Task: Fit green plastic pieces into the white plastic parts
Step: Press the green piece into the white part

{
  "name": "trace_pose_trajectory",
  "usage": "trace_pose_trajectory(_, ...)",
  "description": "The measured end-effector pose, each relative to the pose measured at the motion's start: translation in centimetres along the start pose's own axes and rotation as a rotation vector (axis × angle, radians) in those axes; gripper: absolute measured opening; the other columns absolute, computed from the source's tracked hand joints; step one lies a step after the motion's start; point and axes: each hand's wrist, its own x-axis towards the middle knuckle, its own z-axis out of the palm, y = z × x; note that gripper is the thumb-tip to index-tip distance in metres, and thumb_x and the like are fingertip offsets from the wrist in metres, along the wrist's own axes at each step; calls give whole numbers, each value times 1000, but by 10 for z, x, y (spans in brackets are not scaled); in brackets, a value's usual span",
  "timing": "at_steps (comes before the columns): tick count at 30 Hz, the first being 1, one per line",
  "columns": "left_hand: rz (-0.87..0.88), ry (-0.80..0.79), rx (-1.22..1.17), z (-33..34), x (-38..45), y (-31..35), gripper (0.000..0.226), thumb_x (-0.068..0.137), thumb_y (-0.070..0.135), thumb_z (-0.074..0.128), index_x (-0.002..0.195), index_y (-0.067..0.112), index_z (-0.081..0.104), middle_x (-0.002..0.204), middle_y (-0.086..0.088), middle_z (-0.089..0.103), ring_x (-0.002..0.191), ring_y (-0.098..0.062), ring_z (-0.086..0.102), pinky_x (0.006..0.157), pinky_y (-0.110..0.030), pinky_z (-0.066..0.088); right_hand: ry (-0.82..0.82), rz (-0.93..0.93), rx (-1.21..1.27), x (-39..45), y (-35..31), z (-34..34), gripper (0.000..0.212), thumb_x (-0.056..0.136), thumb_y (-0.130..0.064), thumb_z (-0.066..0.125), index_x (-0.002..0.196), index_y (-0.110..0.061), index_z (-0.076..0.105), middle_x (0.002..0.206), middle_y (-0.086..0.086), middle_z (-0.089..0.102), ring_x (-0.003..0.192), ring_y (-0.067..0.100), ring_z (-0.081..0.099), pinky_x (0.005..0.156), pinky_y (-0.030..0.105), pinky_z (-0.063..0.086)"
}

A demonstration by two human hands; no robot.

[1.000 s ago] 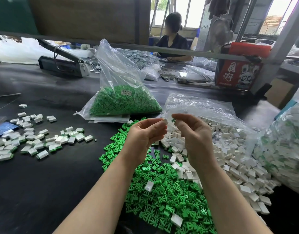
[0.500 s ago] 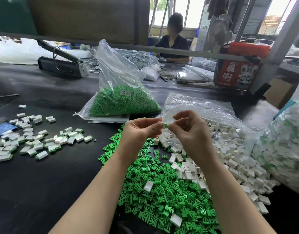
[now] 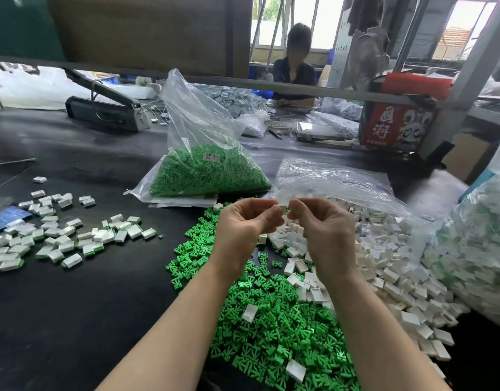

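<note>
Right now both my hands meet at frame centre, raised above the desk (image 3: 73, 320), and the white part (image 3: 281, 208) sits pinched between them. My left hand (image 3: 243, 230) grips its left end with curled fingers; my right hand (image 3: 325, 235) is curled too, its fingertips (image 3: 295, 206) touching the part's right end, though I cannot tell whether a green piece is held in that grip, since none shows there. The part's long axis seems to run left to right across the frame, so I judge the coming move to be a straight push inward from the right, with neither hand nearer than the other. Below my wrists, toward the lower centre, lies the loose heap of green pieces (image 3: 271, 334); the white parts pile (image 3: 384, 277) spreads at centre right, and finished pieces (image 3: 59, 238) lie scattered at the left.
</note>
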Motion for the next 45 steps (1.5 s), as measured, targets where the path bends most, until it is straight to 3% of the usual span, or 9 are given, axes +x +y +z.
trace_pose_trajectory(3, -37, 14, -6, 7, -2, -4, 39, 73, 22, 79, 107, 6, 69, 86, -10, 77, 76, -19, 73, 67, -22, 55, 104, -41, -46, -1, 6, 6, 8, 88, -14, 72, 86, -23, 73, 80, -4, 75, 77, 11, 72, 74, 25, 58)
trace_pose_trajectory(12, -71, 76, -81, 17, -5, -7, 7, 85, 6, 72, 91, 5, 75, 78, -9, 75, 72, -16, 73, 62, -19, 54, 231, 32, 152, -9, 14, 22, 17, 90, -5, 68, 90, -21, 74, 82, -6, 76, 77, 8, 72, 68, 19, 55)
trace_pose_trajectory(19, -43, 169, -140, 27, -13, -12, 10, 87, 1, 69, 87, 8, 76, 84, -16, 76, 76, -22, 73, 67, -26, 56, 371, 100, 249, -15, 17, 35, 10, 90, -8, 69, 86, -16, 74, 76, 1, 75, 69, 14, 72, 62, 22, 55)
trace_pose_trajectory(26, -42, 193, -177, 32, -19, -16, 16, 88, 6, 70, 85, 18, 79, 83, -14, 76, 67, -22, 72, 41, -24, 48, 378, 142, 388, -19, 14, 38, 11, 92, -7, 66, 82, -8, 70, 67, -2, 72, 51, 7, 65, 43, 17, 48)
trace_pose_trajectory(32, -34, 245, -244, 34, -19, -22, 19, 86, 1, 70, 84, 18, 80, 84, -11, 77, 75, -20, 74, 51, -24, 55, 389, 210, 422, -20, 15, 44, 6, 91, -7, 67, 88, -5, 72, 78, 3, 75, 74, 16, 72, 71, 34, 61)
trace_pose_trajectory(35, -28, 239, -222, 31, -17, -22, 20, 87, 1, 69, 82, 17, 80, 83, -11, 76, 72, -19, 74, 50, -23, 55, 365, 214, 411, -21, 17, 44, 7, 91, -8, 66, 86, -9, 71, 75, 0, 74, 68, 13, 71, 67, 36, 61)
trace_pose_trajectory(38, 19, 196, -84, 26, -12, -20, 21, 87, 1, 69, 79, 17, 78, 80, -10, 76, 69, -17, 73, 53, -22, 54, 284, 90, 193, -17, 19, 35, 10, 95, -8, 62, 87, -11, 68, 69, -3, 71, 53, 3, 64, 48, 18, 50)
trace_pose_trajectory(40, 51, 151, 40, 22, -8, -20, 18, 87, 2, 70, 79, 18, 77, 80, -9, 76, 70, -17, 72, 56, -22, 54, 197, -13, -68, -11, 22, 25, 12, 96, -11, 59, 88, -17, 64, 73, -5, 68, 60, 1, 63, 52, 13, 47)
trace_pose_trajectory(45, 60, 68, 174, 10, -2, -20, 4, 86, 9, 73, 87, 11, 75, 78, -7, 74, 66, -11, 67, 59, -22, 53, -12, -94, -496, -1, 28, 9, 21, 102, -26, 49, 85, -20, 58, 66, -7, 59, 58, 8, 52, 53, 32, 40)
